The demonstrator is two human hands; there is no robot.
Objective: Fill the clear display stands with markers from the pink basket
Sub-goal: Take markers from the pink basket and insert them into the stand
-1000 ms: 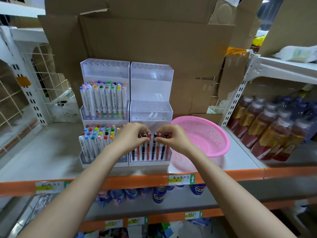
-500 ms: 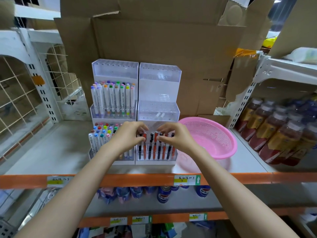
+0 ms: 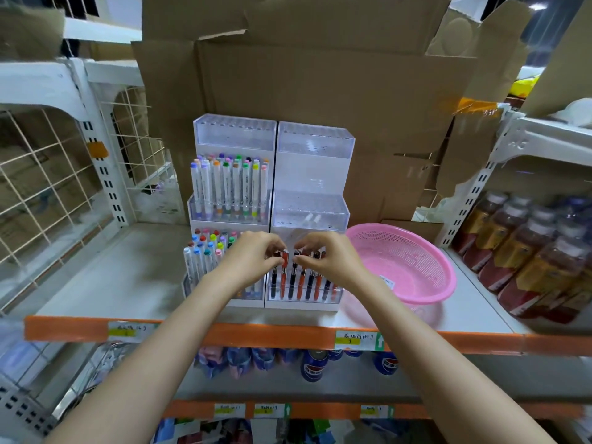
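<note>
Reaching in from the bottom corners, both bare forearms are stretching up and inward, meeting low over the front tier of the right clear display stand (image 3: pixel 315 174). Brown cardboard boxes (image 3: pixel 320 91) are filling the back. The grey shelf (image 3: pixel 96 283) with its orange front edge is carrying everything. The left clear display stand (image 3: pixel 235 136) is sitting against the right one, holding white-barrelled markers with coloured caps (image 3: pixel 229 187) on its middle and front tiers. The pink basket (image 3: pixel 448 283) is sitting just right of the right stand. Brown drink bottles (image 3: pixel 525 251) are crowding the far right.

Red and black markers (image 3: pixel 299 283) are standing upright in a row in the right stand's front tier. The left hand (image 3: pixel 253 257) is hovering palm down with its fingers curled, thumb and forefinger pinching the cap of a red marker (image 3: pixel 284 258) in that row. The right hand (image 3: pixel 330 259) is mirroring it, knuckles up and fingers curled over the caps, with thumb and forefinger closing round the top of a dark-capped marker (image 3: pixel 296 253) just beside the red one. The two hands' fingertips are nearly touching.

Yellow-and-white shelf tags (image 3: pixel 355 340) are showing handwriting too small to read, and one is carrying a green arrow. Print on the marker barrels is blurring out
</note>
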